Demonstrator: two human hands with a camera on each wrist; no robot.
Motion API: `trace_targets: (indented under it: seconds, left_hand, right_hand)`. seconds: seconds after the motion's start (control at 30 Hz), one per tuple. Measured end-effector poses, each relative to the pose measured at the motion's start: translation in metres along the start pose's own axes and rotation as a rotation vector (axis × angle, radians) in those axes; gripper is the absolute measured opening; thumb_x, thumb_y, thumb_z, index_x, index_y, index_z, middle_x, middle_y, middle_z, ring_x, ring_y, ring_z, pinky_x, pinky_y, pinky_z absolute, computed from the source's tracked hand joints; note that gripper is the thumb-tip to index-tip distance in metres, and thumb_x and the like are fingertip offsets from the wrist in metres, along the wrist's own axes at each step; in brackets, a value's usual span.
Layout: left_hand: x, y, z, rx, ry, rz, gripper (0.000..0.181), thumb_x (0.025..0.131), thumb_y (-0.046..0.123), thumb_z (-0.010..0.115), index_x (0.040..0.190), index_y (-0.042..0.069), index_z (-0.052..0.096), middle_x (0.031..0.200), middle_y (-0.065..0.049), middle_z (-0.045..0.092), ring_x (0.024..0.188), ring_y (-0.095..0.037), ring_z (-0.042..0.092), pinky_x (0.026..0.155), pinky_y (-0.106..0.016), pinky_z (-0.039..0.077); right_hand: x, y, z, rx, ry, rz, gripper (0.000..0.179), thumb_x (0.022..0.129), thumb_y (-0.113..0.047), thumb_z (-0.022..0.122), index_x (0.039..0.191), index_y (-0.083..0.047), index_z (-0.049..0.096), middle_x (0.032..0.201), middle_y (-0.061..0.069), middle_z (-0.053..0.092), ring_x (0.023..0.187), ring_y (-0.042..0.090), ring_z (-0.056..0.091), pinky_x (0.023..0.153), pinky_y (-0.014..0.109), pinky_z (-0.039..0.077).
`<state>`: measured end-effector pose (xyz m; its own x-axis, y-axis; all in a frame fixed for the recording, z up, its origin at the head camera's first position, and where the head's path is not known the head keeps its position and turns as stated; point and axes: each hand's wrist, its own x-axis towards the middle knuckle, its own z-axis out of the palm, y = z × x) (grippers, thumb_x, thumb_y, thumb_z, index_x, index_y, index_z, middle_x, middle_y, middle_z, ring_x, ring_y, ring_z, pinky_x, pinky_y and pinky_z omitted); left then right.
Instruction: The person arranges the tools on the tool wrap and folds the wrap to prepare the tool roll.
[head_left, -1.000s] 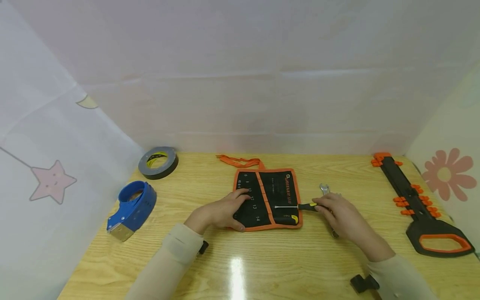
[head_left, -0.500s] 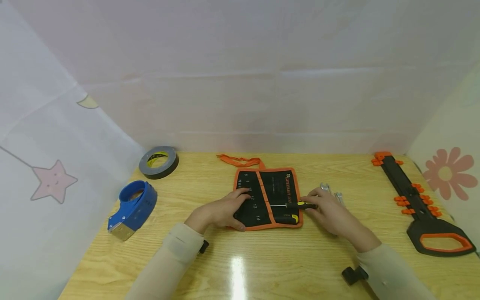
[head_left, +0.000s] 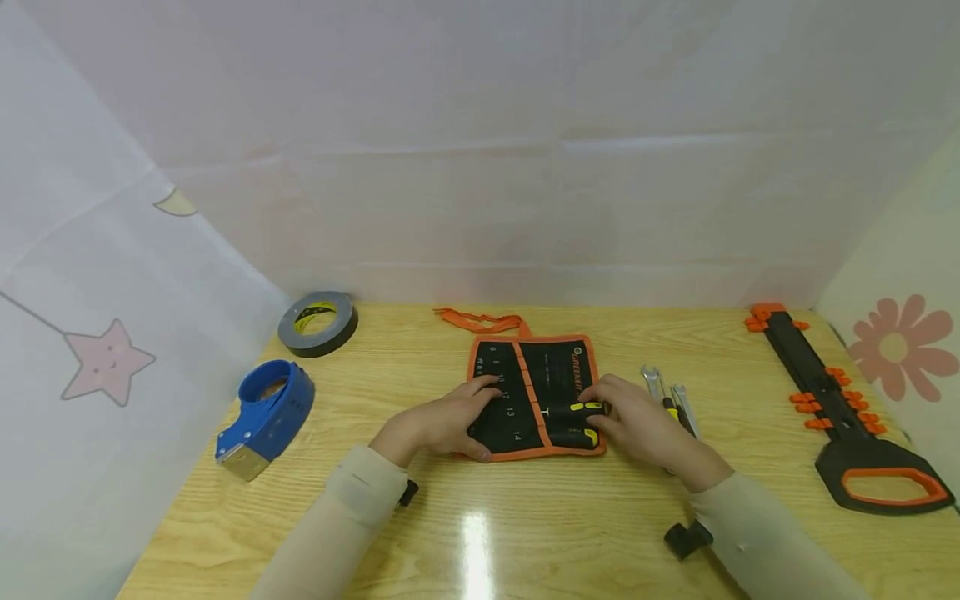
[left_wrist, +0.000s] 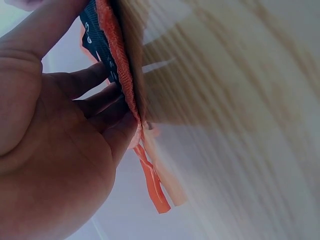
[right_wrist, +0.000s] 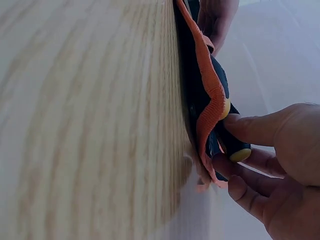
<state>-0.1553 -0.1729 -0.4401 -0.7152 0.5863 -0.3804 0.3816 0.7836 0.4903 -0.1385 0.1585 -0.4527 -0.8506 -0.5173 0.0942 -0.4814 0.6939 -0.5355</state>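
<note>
A black tool pouch (head_left: 555,367) with orange edging lies unrolled mid-table. My left hand (head_left: 450,417) rests on its left part, fingers on the numbered pockets and thumb by the lower edge. At its right side, the thumb and fingers of my right hand (head_left: 648,421) pinch the handle of a yellow and black screwdriver (head_left: 587,407). Most of its shaft is inside a pocket; a short bright piece shows near the orange middle strip. The right wrist view shows the yellow butt of the handle (right_wrist: 240,154) between the fingers. Below it, another yellow-ended black handle (head_left: 591,437) sits in the pouch.
Right of my right hand lie a wrench (head_left: 651,379), a second wrench (head_left: 685,404) and a yellow and black tool (head_left: 671,408), partly hidden. A black and orange tool (head_left: 832,408) stands far right. Left are a tape roll (head_left: 318,325) and a blue tape dispenser (head_left: 266,417).
My right hand has moved left, sliding the screwdriver shaft first deeper into the pouch. The wrenches and yellow and black tool show more now. My left hand and the pouch have stayed put.
</note>
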Motion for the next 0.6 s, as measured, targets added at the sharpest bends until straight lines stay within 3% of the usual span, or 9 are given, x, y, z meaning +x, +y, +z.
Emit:
trace_targets:
  seconds: [0.27,0.47,0.6]
  left_hand:
    - [0.0011,-0.0013,0.0016,0.012,0.002,0.003,0.098,0.094,0.037,0.087,0.170,0.010,0.032,0.183,-0.009,0.010,0.169,-0.033,0.017,0.132,-0.050,0.032]
    - [0.0008,-0.0009,0.0011,0.010,0.006,0.005,0.098,0.093,0.037,0.087,0.169,0.010,0.032,0.183,-0.010,0.010,0.169,-0.033,0.016,0.132,-0.050,0.033]
    - [0.0009,-0.0011,0.0013,0.011,0.010,0.008,0.098,0.093,0.037,0.088,0.169,0.009,0.033,0.183,-0.010,0.010,0.169,-0.033,0.017,0.132,-0.050,0.033]
  right_hand:
    - [0.0044,-0.0008,0.0053,-0.060,-0.010,-0.023,0.022,0.102,-0.014,0.076,0.124,-0.010,0.076,0.121,0.004,0.072,0.097,0.014,0.064,0.084,0.040,0.057]
    - [0.0064,-0.0005,0.0055,-0.009,-0.018,-0.016,0.024,0.103,-0.014,0.074,0.126,-0.007,0.077,0.119,0.005,0.069,0.091,0.010,0.062,0.075,0.030,0.053]
    - [0.0080,-0.0005,0.0060,-0.013,-0.020,-0.034,0.025,0.104,-0.014,0.072,0.128,-0.005,0.077,0.118,0.006,0.072,0.092,0.013,0.065,0.077,0.033,0.056]
